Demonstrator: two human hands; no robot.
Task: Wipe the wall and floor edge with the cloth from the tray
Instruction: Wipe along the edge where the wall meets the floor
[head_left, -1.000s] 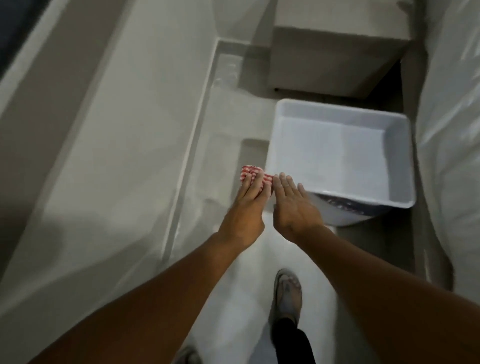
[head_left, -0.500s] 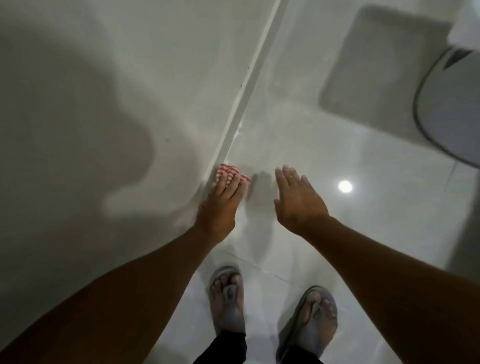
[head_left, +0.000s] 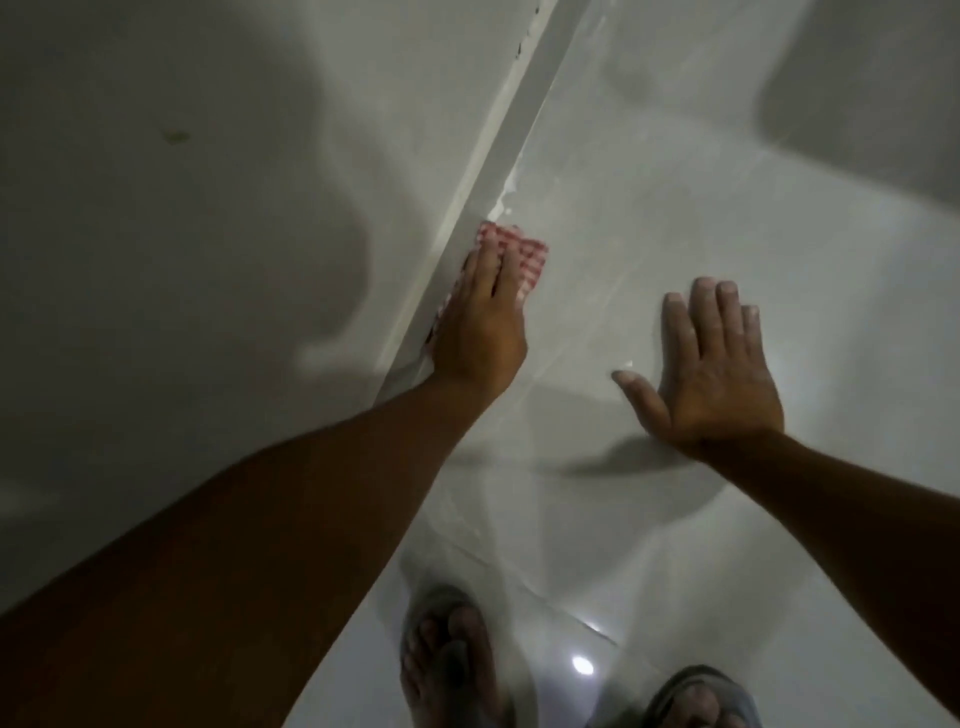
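A red-and-white checked cloth (head_left: 522, 252) lies on the glossy floor right against the pale skirting strip (head_left: 498, 140) where the wall (head_left: 182, 234) meets the floor (head_left: 675, 182). My left hand (head_left: 480, 327) presses flat on the cloth, fingers covering most of it; only its far end shows. My right hand (head_left: 711, 374) rests flat on the floor tiles to the right, fingers spread, holding nothing. The tray is out of view.
My two feet in grey sandals (head_left: 447, 660) stand on the tiles at the bottom edge. A dark shadow patch (head_left: 872, 104) lies on the floor at the upper right. A ceiling light reflects as a bright spot (head_left: 582, 665) near my feet.
The view dropped from the tray to the floor edge. My left hand carried the cloth down to the skirting and now presses it there. My right hand went down flat onto the floor.
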